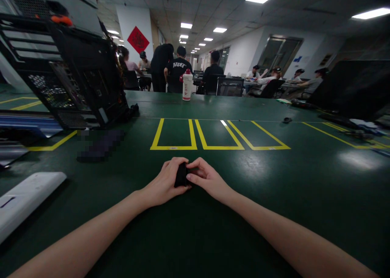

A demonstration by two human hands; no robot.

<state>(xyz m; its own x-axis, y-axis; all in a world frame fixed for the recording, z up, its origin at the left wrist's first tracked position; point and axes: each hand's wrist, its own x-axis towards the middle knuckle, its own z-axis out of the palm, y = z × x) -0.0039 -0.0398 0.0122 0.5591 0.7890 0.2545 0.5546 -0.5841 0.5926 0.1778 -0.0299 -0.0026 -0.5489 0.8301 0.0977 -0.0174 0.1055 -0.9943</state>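
A small black box-like object (181, 175) is between my hands, above the near middle of the green table. My left hand (166, 182) is wrapped round it, fingers over its top and thumb along its lower edge. From the other side, my right hand (209, 179) presses its thumb and bent forefinger against the object's right side. The fingers partly cover the object, so its exact kind does not show.
Yellow tape outlines (173, 147) mark the green table (195, 237) ahead. An open computer case (88, 79) stands at left, above a white device (30, 199). A white bottle (187, 87) stands at the far edge. Several people sit beyond; a dark monitor-like shape (350, 87) is at right.
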